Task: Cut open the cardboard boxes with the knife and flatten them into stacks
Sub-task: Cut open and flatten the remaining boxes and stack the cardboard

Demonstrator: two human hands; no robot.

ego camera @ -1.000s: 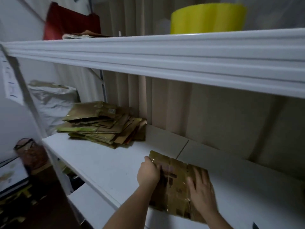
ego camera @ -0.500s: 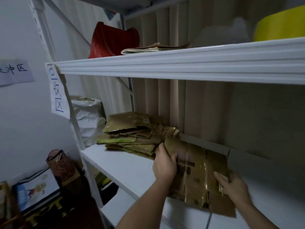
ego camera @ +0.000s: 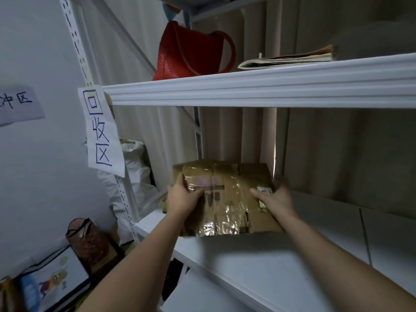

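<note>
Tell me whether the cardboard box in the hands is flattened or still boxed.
Flattened: the cardboard box is a thin taped sheet.

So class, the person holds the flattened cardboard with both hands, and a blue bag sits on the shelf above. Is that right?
Not quite: the bag on the upper shelf is red, as the head view shows. The left hand and right hand do both hold the flattened cardboard.

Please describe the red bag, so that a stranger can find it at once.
Look at the white metal shelving rack and its upper shelf. At that shelf's left end stands the red textured handbag with one looped handle. Beside it lies only a flat stack of folded paper; nothing else there is red.
</note>
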